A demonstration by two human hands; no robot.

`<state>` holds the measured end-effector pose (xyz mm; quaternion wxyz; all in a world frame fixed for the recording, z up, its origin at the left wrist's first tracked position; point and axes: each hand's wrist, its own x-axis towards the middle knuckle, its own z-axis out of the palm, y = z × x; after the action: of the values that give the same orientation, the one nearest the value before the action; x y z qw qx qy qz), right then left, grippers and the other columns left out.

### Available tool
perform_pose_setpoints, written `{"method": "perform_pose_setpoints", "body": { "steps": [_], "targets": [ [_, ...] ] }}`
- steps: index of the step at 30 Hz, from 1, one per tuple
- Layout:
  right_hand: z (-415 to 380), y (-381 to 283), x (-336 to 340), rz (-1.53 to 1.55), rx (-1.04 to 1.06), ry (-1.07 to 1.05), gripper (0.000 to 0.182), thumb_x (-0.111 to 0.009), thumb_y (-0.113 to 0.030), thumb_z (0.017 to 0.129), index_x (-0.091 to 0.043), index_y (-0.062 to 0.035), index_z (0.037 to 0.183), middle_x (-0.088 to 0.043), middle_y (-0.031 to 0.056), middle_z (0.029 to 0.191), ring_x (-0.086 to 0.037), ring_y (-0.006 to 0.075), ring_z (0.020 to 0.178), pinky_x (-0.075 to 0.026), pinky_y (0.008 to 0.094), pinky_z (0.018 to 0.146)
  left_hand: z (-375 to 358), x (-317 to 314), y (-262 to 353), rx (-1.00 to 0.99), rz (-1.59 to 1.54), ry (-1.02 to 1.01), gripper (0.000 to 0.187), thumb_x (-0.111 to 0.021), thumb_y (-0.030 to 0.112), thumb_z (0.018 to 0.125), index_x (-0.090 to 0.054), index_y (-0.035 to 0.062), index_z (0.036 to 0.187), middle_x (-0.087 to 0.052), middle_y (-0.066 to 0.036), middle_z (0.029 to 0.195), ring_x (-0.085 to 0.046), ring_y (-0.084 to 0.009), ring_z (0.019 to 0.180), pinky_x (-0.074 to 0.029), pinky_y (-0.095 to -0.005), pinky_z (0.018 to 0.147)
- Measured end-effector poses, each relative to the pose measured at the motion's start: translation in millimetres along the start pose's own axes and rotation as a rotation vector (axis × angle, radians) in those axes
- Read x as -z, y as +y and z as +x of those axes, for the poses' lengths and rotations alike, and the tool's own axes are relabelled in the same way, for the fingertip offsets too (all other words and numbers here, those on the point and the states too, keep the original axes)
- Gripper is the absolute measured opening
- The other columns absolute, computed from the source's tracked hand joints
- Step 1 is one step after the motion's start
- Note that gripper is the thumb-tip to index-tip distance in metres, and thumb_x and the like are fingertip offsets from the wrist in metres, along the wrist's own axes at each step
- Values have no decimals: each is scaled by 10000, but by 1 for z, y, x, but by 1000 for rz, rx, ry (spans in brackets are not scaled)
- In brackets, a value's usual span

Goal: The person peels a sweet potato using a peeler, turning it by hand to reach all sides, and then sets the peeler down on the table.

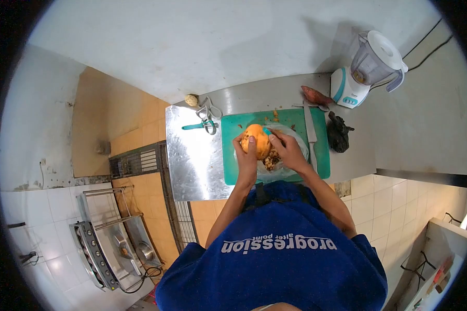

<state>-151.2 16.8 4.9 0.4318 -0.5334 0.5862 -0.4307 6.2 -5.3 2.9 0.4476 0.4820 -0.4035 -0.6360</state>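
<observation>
My left hand (pixel 247 158) is wrapped around a rounded, orange, peeled-looking piece of produce (pixel 257 139) with dark spots. At its right side, my right hand (pixel 289 151) is closed on a small tool with a teal part (pixel 266 131); its blade is hidden by the fingers. Both hands are over a clear plastic bag (pixel 299 141) spread on a green cutting board (pixel 231 171). Brown and orange peelings (pixel 271 159) lie heaped on the bag below the produce. A long knife (pixel 310 127) rests along the board's right side.
Left of the board lie a teal-handled peeler (pixel 193 126), a metal utensil (pixel 211 108) and a pale round item (pixel 191 100). Toward the right are a reddish-brown tuber (pixel 315 96), a crumpled black bag (pixel 339 132) and a blender (pixel 371 65). A wall borders the steel table (pixel 192 179).
</observation>
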Motion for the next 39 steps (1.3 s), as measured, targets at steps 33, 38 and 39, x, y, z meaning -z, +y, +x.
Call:
{"method": "perform_pose_setpoints", "body": {
  "steps": [33,38,39],
  "targets": [
    [-6,-3,6,244,-88,-81,579,-500,-415,1037,-578,72,1340,-674,226,1208,-643,284,1115,-470,365,988,2,0,9,65,-154,-82,399,-526,373,1059,-471,52,1290,-560,-111,1202,-586,-171,1073,-533,-318,893],
    [-6,1,4,172,37,-14,601,-503,-423,1033,-563,94,1334,-645,239,1255,-616,290,1162,-454,365,1019,4,4,6,88,-184,-107,397,-546,365,1048,-492,53,1288,-576,-105,1193,-588,-171,1091,-528,-316,905],
    [0,5,6,194,-39,-11,607,-501,-419,1032,-542,91,1359,-629,244,1284,-603,295,1192,-441,362,1040,1,3,8,81,-140,-137,394,-555,356,1043,-505,49,1285,-579,-102,1194,-592,-170,1086,-532,-315,903]
  ]
}}
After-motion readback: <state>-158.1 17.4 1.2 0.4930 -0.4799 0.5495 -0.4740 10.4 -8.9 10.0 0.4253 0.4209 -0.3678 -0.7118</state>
